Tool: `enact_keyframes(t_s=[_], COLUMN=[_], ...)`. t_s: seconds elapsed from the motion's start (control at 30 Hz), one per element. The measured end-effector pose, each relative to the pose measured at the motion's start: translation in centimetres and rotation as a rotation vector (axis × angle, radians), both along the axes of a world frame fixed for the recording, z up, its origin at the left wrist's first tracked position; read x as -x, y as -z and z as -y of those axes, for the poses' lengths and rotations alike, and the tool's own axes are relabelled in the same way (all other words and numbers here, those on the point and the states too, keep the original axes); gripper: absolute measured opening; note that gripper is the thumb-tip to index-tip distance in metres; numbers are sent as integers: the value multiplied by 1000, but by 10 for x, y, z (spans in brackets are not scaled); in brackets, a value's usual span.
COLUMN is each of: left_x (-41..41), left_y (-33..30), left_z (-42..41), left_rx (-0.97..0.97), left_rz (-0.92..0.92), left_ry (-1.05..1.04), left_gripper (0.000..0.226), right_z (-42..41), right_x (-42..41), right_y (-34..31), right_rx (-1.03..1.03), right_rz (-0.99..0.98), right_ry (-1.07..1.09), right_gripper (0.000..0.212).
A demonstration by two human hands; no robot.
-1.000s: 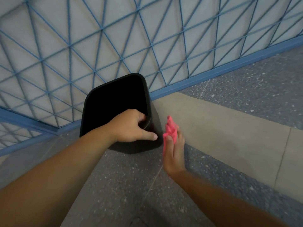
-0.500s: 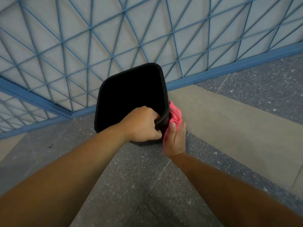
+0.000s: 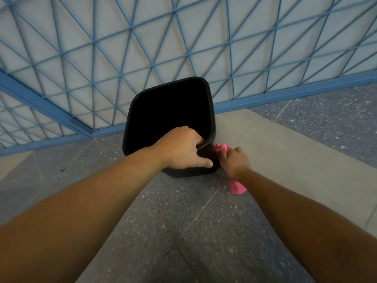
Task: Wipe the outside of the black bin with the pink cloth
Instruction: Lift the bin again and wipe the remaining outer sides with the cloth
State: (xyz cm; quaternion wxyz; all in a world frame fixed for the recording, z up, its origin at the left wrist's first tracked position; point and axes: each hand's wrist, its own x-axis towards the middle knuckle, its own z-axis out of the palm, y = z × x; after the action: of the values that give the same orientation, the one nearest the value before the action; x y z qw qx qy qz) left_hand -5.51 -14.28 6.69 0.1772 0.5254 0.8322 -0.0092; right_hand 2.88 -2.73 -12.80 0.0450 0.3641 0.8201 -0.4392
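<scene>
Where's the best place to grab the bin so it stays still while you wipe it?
Probably the near rim, from above, as the left hand does now: fingers hooked inside the open top, thumb outside. The bin has a thin lip and no handle in view, and this leaves the side free for the cloth.

Blue lattice wall (image 3: 183, 43), speckled grey floor (image 3: 183, 221)

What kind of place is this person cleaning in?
Probably a corridor or landing in a public building: a speckled stone-like floor, a blue metal lattice railing over pale panels, and a black bin beside it.
</scene>
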Motion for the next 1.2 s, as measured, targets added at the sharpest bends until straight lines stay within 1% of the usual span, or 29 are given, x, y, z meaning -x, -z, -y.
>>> enact_keyframes(t_s=[0.1,0.17,0.23,0.3,0.37,0.4,0.47,0.5,0.57,0.63,0.67,0.7,0.73,0.77,0.83,0.9,1.0,1.07,1.1,1.2], left_x=[7,16,26,38,49,54,58,56,45,28,20,13,7,3,-2,-4,0,3,4,9], left_y=[0,-2,-5,-11,-19,-22,-31,-35,-39,-34,-30,-26,-21,-15,-2,4,9,10,11,11], left_z=[7,15,28,46,69,80,95,96,85,61,47,33,21,11,1,0,3,5,7,9], left_rx=[-27,-65,-117,-64,50,111,193,189,115,17,-20,-48,-65,-81,-127,-201,-255,-263,-269,-276], left_rz=[-122,-214,-266,-259,-232,-218,-123,-75,-39,-23,5,47,89,115,64,-27,-59,-56,-54,-39], left_ry=[140,274,430,493,446,384,162,58,-32,-75,-115,-169,-221,-248,-222,-152,-27,38,57,85], left_gripper=[72,81,81,76,76,80,91,95,98,95,96,98,94,84,56,44,39,38,38,41], right_z=[-10,-8,-6,-6,-8,-8,-9,-9,-8,1,8,14,21,26,34,44,53,52,51,50], right_x=[-13,-29,-44,-48,-47,-45,-44,-42,-38,-25,-18,-8,1,11,20,20,22,23,22,19], right_y=[-16,-20,-16,-15,-21,-26,-37,-41,-48,-63,-74,-81,-83,-83,-86,-85,-74,-59,-52,-27], right_rx=[-58,-23,82,219,323,368,429,430,393,343,298,248,217,204,246,318,365,380,376,345], right_rz=[45,2,-93,-212,-291,-336,-409,-438,-497,-597,-672,-742,-784,-817,-810,-764,-704,-650,-620,-514], right_ry=[-45,1,201,398,494,514,533,544,539,487,420,348,291,245,253,338,464,508,500,423], right_gripper=[61,63,68,72,71,76,87,87,80,63,58,58,58,57,55,63,77,92,92,77])
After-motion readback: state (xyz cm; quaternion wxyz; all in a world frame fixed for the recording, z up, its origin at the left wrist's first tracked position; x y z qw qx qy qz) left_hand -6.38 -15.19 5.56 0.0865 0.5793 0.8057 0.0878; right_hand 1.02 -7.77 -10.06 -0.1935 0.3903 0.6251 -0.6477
